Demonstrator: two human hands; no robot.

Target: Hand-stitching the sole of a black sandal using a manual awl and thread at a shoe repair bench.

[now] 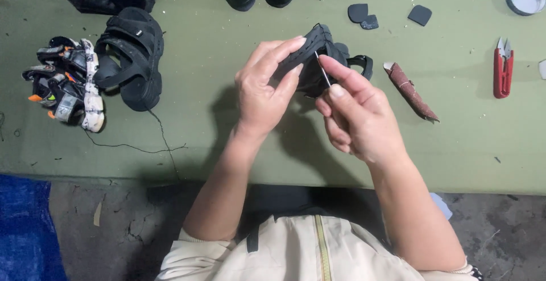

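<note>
From my view, the green felt tabletop (227,127) lies bare in front of my hands, so there is room to pass there. To the left, 1 black strapped sandal (129,56) and a multicoloured bundle of straps (65,82) block the way, with a loose black thread (142,144) trailing toward the edge. To the right lie a brown rolled strip (410,92) and red snips (503,72); 3 small black pads (369,17) sit beyond.
</note>
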